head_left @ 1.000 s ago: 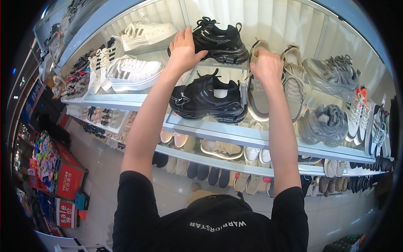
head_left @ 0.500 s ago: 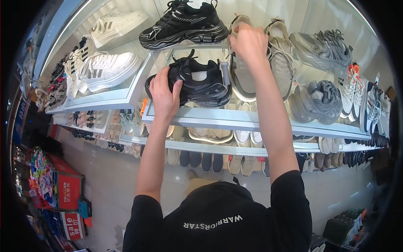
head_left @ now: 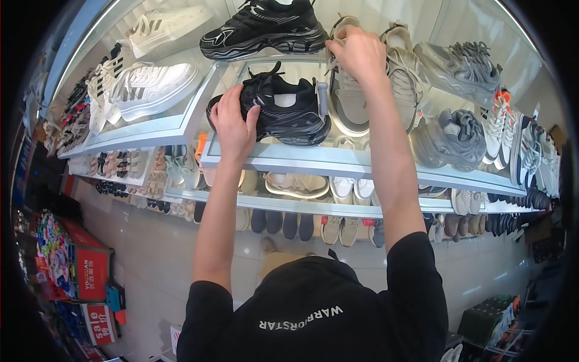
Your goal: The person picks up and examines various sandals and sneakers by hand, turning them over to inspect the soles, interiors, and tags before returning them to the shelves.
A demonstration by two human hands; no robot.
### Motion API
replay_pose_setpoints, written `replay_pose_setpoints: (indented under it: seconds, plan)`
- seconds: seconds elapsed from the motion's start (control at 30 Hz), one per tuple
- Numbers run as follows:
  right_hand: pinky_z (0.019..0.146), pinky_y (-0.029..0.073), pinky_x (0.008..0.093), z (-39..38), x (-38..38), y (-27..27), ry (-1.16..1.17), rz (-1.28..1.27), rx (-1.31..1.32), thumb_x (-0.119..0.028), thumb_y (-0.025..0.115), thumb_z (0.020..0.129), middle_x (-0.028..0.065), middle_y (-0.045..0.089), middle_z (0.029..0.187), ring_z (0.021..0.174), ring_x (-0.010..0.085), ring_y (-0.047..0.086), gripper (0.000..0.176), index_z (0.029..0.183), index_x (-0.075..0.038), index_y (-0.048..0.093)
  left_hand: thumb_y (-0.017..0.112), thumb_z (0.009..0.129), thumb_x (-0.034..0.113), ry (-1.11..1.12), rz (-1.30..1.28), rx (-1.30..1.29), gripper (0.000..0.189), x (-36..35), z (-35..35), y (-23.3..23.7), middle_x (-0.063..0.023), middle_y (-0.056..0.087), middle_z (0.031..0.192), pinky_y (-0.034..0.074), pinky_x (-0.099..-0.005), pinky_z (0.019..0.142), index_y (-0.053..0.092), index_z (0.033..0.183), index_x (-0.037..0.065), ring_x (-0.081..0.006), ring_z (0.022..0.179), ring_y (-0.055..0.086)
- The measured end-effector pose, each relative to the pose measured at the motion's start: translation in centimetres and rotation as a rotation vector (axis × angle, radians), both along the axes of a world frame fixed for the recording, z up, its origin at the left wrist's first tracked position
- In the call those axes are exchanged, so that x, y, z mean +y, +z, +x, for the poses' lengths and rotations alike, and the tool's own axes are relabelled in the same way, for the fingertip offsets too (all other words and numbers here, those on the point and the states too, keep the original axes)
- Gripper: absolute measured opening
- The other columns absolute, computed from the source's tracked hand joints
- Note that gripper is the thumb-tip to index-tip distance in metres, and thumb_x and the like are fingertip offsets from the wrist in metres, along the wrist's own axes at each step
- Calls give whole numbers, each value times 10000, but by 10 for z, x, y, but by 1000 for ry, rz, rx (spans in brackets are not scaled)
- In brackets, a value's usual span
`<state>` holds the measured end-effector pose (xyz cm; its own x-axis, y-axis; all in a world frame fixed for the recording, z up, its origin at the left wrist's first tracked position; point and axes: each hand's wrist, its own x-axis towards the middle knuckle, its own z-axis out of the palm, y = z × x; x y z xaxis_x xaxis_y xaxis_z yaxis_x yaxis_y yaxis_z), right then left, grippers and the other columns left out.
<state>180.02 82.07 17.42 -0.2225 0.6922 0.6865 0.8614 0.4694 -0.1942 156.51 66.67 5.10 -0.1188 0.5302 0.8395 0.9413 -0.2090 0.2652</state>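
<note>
My left hand (head_left: 234, 128) rests on the toe of a black sneaker (head_left: 286, 114) on the glass shelf, thumb apart from the fingers. My right hand (head_left: 360, 54) is at the collar of a grey-beige sneaker (head_left: 350, 108), its fingers curled over the opening and partly hidden. A matching beige sneaker (head_left: 403, 81) stands just to its right. Behind the lower black shoe is another black sneaker (head_left: 265, 33). Between the black and grey-beige shoes a small grey clip-like piece (head_left: 322, 98) stands upright.
White striped sneakers (head_left: 154, 90) stand on the left shelf, grey chunky sneakers (head_left: 452, 139) on the right. The shelf's front edge (head_left: 301, 166) runs below my hands. Lower shelves hold more shoes. A red sale sign (head_left: 101, 324) stands on the floor at the lower left.
The view has shifted slightly, so the shelves sit a little higher in it. Both hands stay at the same shoes, with my right-hand fingers slightly changed at the collar.
</note>
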Motion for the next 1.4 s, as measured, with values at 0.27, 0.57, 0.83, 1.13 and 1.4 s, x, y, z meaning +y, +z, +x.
replay_pose_setpoints:
  seconds: [0.27, 0.57, 0.83, 1.13, 1.4]
  plan:
    - [858, 518, 450, 7, 4, 12, 143, 6, 62, -375, 776, 777, 159, 731, 900, 935, 357, 686, 381, 1027, -94, 716, 615, 954, 377, 11, 38, 1, 545, 0, 1, 1, -138, 566, 1355, 293, -482, 1084, 514, 1348, 14, -303, 1291, 493]
    - [677, 509, 421, 45, -61, 44, 188, 122, 317, -262, 780, 747, 77, 627, 687, 685, 275, 655, 296, 979, -90, 711, 623, 950, 343, 12, 72, 3, 521, -2, 3, 1, -139, 576, 1342, 299, -491, 1081, 517, 1344, 19, -308, 1275, 504]
    - [607, 465, 331, 85, -120, 30, 287, 148, 469, -213, 811, 748, 21, 557, 667, 603, 187, 570, 267, 947, -84, 689, 600, 972, 333, -9, 50, -10, 501, -5, 5, 3, -167, 550, 1365, 282, -499, 1100, 514, 1344, 7, -342, 1277, 491]
    - [636, 351, 331, 98, -233, -30, 774, 563, 527, -94, 872, 678, -17, 515, 674, 615, 161, 438, 293, 902, -120, 684, 750, 817, 573, -1377, -288, -1048, 1005, -102, 128, 12, -165, 440, 1505, 371, -421, 1114, 313, 1519, 2, -257, 1398, 430]
    - [677, 339, 359, 70, -294, -70, 876, 498, 345, -161, 916, 607, -59, 591, 820, 713, 165, 510, 353, 880, -179, 692, 653, 804, 675, -1359, -746, -1419, 1063, -88, 124, -68, -230, 451, 1467, 458, -462, 1099, 286, 1516, -23, -319, 1284, 537]
